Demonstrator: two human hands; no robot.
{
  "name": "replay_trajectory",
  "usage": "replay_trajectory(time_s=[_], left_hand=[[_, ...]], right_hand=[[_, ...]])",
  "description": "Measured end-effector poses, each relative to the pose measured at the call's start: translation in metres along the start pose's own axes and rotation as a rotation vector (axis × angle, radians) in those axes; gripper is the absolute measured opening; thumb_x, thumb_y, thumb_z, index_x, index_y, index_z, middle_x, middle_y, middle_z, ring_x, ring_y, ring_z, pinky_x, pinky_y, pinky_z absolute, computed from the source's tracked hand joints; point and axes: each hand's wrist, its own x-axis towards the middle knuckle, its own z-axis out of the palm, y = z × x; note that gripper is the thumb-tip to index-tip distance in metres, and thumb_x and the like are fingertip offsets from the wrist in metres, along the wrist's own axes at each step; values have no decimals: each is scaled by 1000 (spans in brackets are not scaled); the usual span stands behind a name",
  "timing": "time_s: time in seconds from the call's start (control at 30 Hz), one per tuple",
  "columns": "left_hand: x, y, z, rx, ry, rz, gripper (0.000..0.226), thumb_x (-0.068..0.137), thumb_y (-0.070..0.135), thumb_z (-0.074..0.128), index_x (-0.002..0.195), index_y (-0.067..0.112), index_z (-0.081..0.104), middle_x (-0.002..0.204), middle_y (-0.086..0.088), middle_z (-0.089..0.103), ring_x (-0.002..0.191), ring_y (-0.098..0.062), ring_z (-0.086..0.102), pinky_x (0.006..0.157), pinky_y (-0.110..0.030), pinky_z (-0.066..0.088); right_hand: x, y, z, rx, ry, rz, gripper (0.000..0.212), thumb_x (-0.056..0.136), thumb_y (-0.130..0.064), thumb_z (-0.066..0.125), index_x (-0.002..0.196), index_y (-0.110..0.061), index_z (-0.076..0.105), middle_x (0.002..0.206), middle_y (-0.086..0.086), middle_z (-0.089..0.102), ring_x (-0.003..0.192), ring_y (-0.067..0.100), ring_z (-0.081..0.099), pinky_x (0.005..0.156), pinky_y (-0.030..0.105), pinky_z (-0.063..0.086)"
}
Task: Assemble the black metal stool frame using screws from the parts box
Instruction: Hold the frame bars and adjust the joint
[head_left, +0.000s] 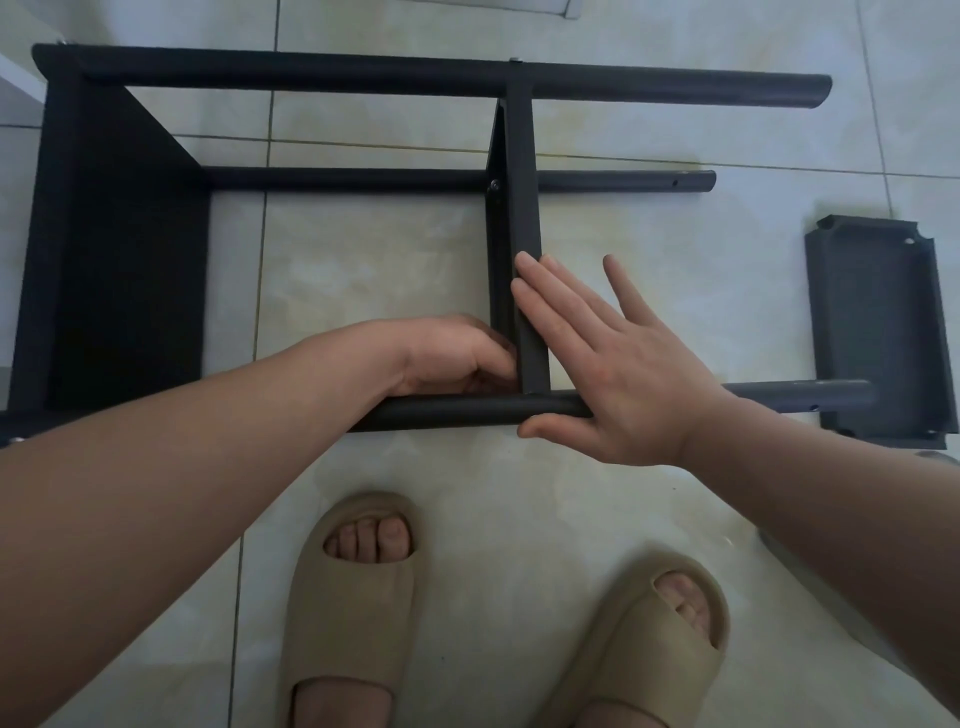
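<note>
Joining crossbar (524, 208) to near leg (457, 411): right hand (623, 374) flat, fingers straight, bracing the crossbar; left hand (447, 353) curled at the joint, contents unseen; next move probably needs a screw driven square.

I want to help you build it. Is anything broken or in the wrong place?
Nothing looks broken. A black plate lies on the floor at the leg ends of the stool frame, seemingly not fastened yet.
</note>
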Motion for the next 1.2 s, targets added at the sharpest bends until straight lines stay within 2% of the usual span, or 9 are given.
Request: replay_trajectory(time_s=[0.1,0.33,0.43,0.63,0.7,0.8,0.97,1.07,1.2], left_hand=[[-1,1,0,5,29,-3,16,89,-12,48,95,-4,60,73,-15,61,57,-16,64,54,-21,52],[1,-1,-3,-6,13,-7,22,90,-13,49,107,-4,59,84,-18,57,65,-20,61,60,-23,54],[1,-1,-4,-56,-16,-7,16,91,-14,49,97,-2,58,81,-16,60,67,-20,63,62,-24,55],[-1,0,-3,-33,-64,-47,23,93,-6,48,82,4,66,75,-10,68,68,-18,67,64,-25,54],[-1,0,-1,15,3,-47,15,91,-6,51,92,-11,65,84,-18,64,77,-25,65,68,-27,53],[2,-2,-2,29,56,-43,25,91,-11,51,113,-22,55,98,-24,55,90,-33,55,80,-37,48],[0,1,-3,-8,20,-12,17,91,-12,52,101,1,56,79,-15,57,68,-22,60,63,-25,54],[2,0,-4,-37,3,-13,19,91,-13,51,103,2,55,78,-14,58,69,-21,60,64,-25,54],[2,0,-5,-79,-26,-8,17,91,-13,50,88,2,58,74,-12,63,64,-18,65,60,-24,55]], right_hand=[[0,0,1,2,5,-3,102,93,-78,29,160,-1,15,169,12,6,157,25,7,122,62,11],[0,0,1,15,6,-8,102,93,-77,31,160,-2,14,169,12,6,157,26,6,122,62,13],[0,0,1,24,5,-7,102,93,-77,31,160,-2,13,169,11,5,157,25,6,122,62,13],[0,-1,1,43,-2,-2,102,93,-77,33,160,-2,13,169,11,5,157,26,6,122,61,14],[0,-1,0,46,-8,-1,102,93,-77,32,160,-2,13,169,11,5,157,26,5,123,60,13],[0,-1,0,48,-13,0,102,93,-77,33,160,-2,13,169,11,5,157,26,5,123,60,13],[0,-1,0,44,-16,2,102,93,-76,32,160,-2,13,169,11,5,157,25,4,124,59,13],[0,-1,-1,45,-9,0,102,93,-76,33,160,-2,14,169,11,6,157,25,5,123,59,14],[0,-1,0,46,-8,-1,102,93,-76,33,160,-2,14,169,11,5,157,25,5,124,58,14]])
